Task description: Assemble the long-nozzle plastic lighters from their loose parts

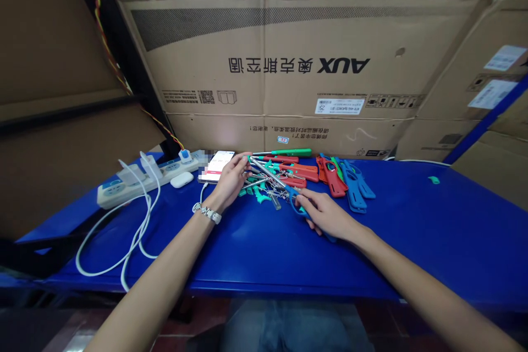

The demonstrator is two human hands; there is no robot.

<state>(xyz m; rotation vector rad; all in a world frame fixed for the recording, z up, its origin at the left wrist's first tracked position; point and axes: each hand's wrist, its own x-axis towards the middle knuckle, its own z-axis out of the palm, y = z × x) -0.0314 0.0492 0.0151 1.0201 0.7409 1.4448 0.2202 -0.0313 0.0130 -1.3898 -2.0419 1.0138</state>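
A heap of hand tools with red, blue and green plastic handles [305, 173] lies on the blue table [412, 231]. My left hand [231, 179], with a bracelet at the wrist, has its fingers pinched round the end of a thin metal blade [268, 172] that slants across the heap. My right hand [325, 214] is closed on a blue-handled tool [297, 203] at the near edge of the heap. Several red and blue handles [346, 179] lie side by side to the right of the hands.
A phone with a lit screen [217, 165] lies just left of my left hand. Beside it are a white earbud case [182, 179] and a white power strip [140, 179] with white cables [136, 231]. Large cardboard boxes [289, 66] wall off the back. A small green piece [433, 180] lies far right.
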